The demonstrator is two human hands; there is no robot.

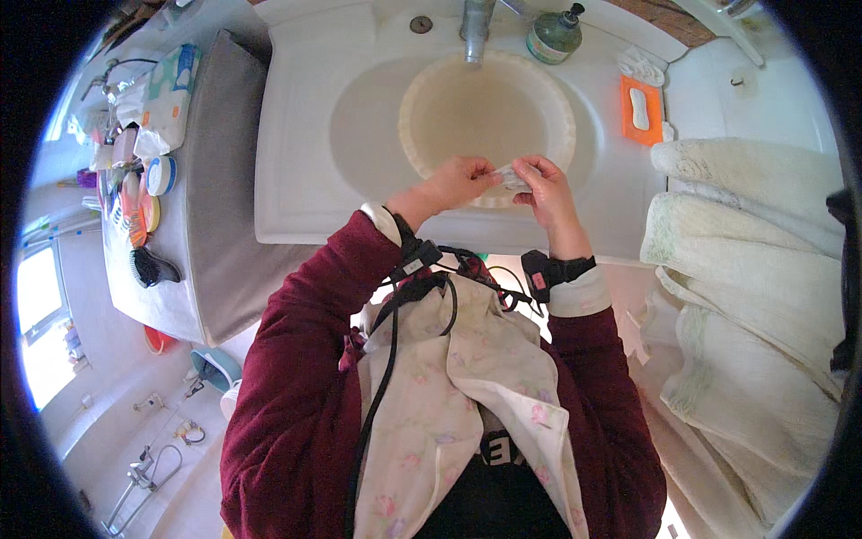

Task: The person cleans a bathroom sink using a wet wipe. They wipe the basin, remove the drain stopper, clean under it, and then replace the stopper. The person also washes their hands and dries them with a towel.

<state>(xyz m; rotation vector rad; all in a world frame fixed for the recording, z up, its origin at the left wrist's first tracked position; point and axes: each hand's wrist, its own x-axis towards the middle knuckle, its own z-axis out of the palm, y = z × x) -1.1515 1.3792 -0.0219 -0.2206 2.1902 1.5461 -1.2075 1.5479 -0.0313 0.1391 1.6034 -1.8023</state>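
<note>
A small piece of whitish, wet-looking cloth (pixel 510 178) is stretched between my two hands, above the near rim of a round cream basin (pixel 419 145). My left hand (pixel 458 182) pinches its left end. Fingers and thumb of my right hand (pixel 544 185) grip its right end. The basin holds cloudy water and stands in a white washbasin (pixel 303 168). A metal faucet (pixel 475 34) reaches over the basin's far rim.
Behind the basin stands a green pump bottle (pixel 555 37). A white soap bar (pixel 639 109) lies on an orange sponge or dish (pixel 650 132) at the right. Towels (pixel 747 269) hang at the right. A grey-covered surface (pixel 222 168) at the left bears a brush (pixel 153 267) and toiletries.
</note>
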